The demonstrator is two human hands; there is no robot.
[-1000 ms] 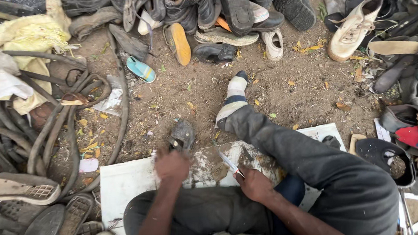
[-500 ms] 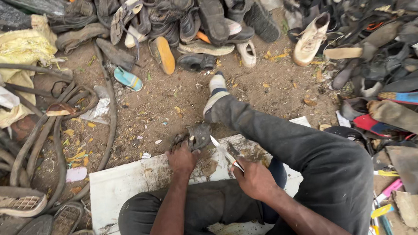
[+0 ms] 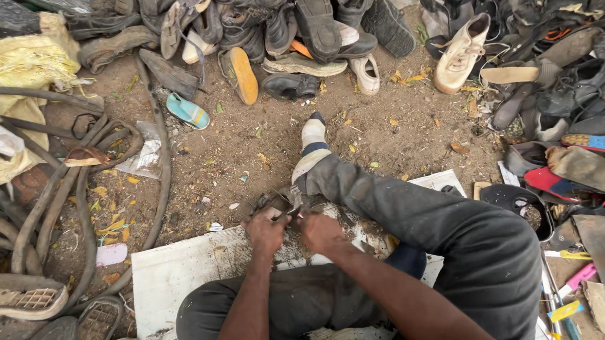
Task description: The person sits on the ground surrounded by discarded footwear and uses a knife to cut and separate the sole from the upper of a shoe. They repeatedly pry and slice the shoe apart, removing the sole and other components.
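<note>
Currently a dark shoe piece (image 3: 277, 204) sits on the white board (image 3: 178, 277), just beside the person's socked foot (image 3: 310, 153). Left hand (image 3: 264, 231) is closed around it. Right hand (image 3: 321, 232) is closed too, touching the piece; whether it holds a tool, can't tell. Shoe pile (image 3: 296, 27) beyond, rubber strips (image 3: 59, 201) to the left.

Both hands (image 3: 295, 231) grip dark shoe piece (image 3: 277, 204) (on white board (image 3: 185, 277))
</note>
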